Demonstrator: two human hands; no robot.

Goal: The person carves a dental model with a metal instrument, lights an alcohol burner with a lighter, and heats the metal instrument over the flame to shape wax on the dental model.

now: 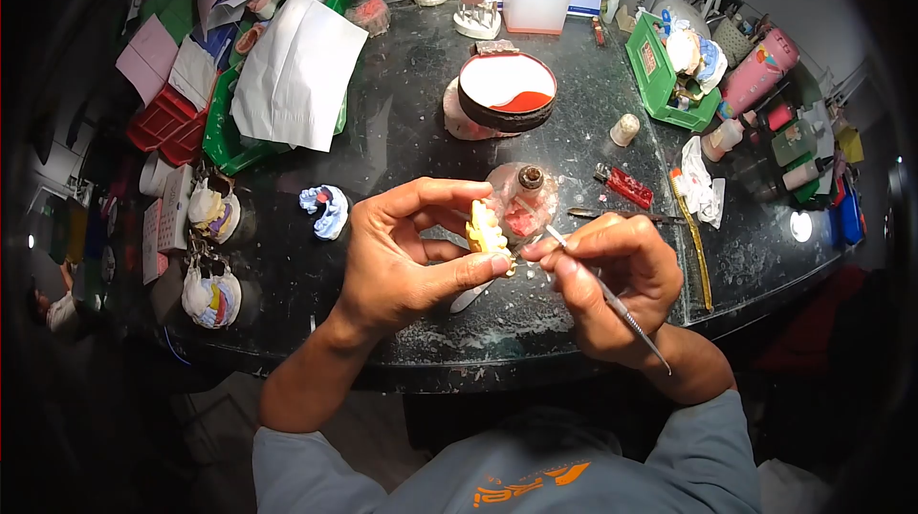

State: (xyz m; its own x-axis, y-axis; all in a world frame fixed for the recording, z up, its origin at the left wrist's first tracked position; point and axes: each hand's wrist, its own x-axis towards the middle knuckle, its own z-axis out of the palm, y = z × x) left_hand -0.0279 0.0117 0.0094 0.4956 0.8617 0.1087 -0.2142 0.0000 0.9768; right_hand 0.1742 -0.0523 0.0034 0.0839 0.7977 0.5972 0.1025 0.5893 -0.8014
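My left hand [402, 241] grips a yellow dental cast [485, 227] between thumb and fingers, above the middle of the bench. My right hand [612, 289] holds a thin metal dental carving tool [617, 302] like a pen. Its upper end points toward the cast, while the hooked lower end sticks out below my hand. Whether the tip touches the cast I cannot tell. Just behind the cast stands a glass spirit lamp [530, 179] with a dark top and pinkish contents. Part of a flat pale blade [469, 298] lies below the cast.
A round tin [507, 122] with red and white inside stands behind the lamp. At right lie a red wax piece [629, 189], a knife [612, 216] and a yellow strip [695, 251]. Dental models [212, 296] and a blue-white cast [325, 212] sit left. Green bins [665, 84] stand farther back.
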